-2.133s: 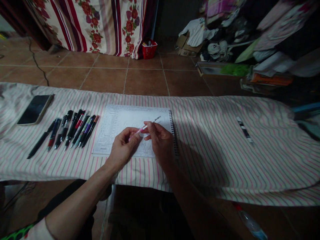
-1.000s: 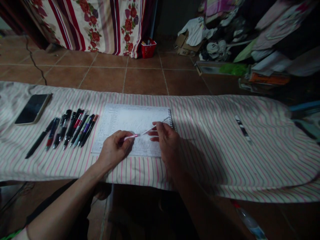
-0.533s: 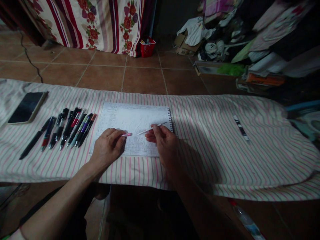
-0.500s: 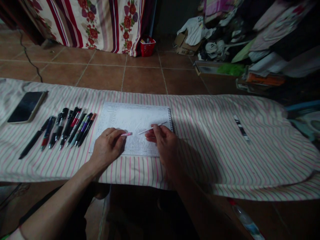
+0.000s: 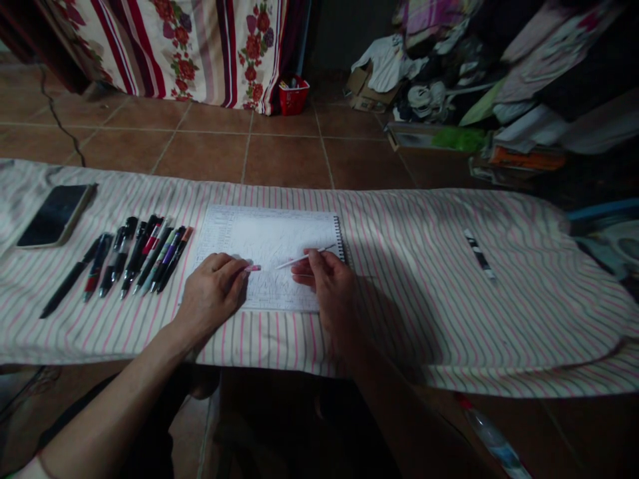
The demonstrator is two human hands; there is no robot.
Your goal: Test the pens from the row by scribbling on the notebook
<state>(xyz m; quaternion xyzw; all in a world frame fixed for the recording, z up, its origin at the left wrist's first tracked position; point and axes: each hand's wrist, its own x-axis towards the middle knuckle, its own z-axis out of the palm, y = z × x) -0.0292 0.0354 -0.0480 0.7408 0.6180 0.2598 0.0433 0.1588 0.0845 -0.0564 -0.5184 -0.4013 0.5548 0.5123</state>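
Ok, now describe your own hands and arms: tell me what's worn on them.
The left hand and right hand are bare: no gloves, and no rings or watch that I can make out. The left forearm and right forearm are bare too. A pale sleeve shows at the bottom edge, by the left arm.

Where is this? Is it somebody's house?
It looks like a room in someone's home, maybe used for storing things too. You can see a long red-flowered striped cloth hanging down, shiny brown square floor tiles, and a messy heap of clothes beside a cardboard box.
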